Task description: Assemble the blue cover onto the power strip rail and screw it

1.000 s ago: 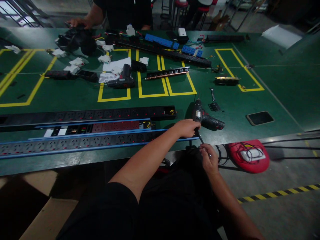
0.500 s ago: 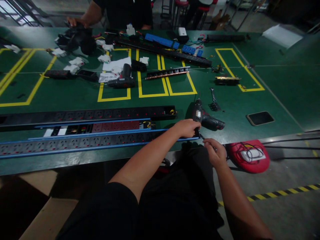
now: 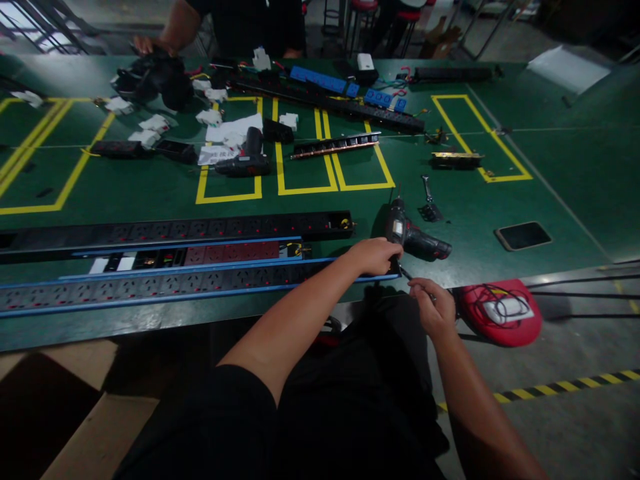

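Note:
Near the table's front edge lies a long black socket strip (image 3: pixel 225 278) with blue edges. My left hand (image 3: pixel 379 257) is closed on the right end of this strip, its fingertips at the end face. To the right of it, my right hand (image 3: pixel 434 303) is closed around a thin dark tool (image 3: pixel 406 273), whose tip meets the strip's end. What kind of tool it is cannot be made out. A black power drill (image 3: pixel 420 241) lies just beyond both hands.
Behind are another black strip (image 3: pixel 200 229), a second drill (image 3: pixel 245 157), a wrench (image 3: pixel 427 189) and a phone (image 3: pixel 523 236). A red stool (image 3: pixel 500 330) with a cable stands right of my legs. Across the table (image 3: pixel 575 167), a person's hand (image 3: pixel 155 45) rests on a black object.
Both hands keep their places at the strip's end; the right hand and tool have shifted very slightly. The view has moved a little.

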The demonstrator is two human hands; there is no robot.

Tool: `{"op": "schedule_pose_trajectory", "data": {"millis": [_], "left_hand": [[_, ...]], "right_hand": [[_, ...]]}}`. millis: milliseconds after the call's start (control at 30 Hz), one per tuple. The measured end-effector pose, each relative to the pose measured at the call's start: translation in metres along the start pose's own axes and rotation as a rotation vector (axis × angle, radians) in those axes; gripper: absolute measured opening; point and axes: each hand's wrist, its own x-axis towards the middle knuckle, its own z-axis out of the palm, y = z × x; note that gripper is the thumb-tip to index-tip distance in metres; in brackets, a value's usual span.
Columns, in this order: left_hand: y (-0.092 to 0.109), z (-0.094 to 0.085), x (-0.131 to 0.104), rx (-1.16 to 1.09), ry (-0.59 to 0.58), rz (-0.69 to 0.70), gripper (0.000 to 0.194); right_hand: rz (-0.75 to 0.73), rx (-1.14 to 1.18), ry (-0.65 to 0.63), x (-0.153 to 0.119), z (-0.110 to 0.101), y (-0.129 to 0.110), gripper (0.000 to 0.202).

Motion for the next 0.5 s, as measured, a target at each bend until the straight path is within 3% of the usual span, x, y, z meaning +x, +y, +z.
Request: {"op": "schedule_pose_trajectory", "data": {"millis": [200,367,500], "left_hand": [[0.0,0.002,0.001,-0.001,0.007,-0.006,0.034],[0.0,0.004,0.001,-0.005,0.02,-0.023,0.036],[-0.001,0.003,0.002,-0.001,0.012,-0.003,0.034]], "right_hand": [[0.028,0.049,0.073,0.006,-0.006,-0.01,0.018],[0.034,0.23,0.159,0.01,-0.008,-0.012,0.016],[0.006,0.19,0.121,0.0,-0.002,-0.001,0.015]]}}
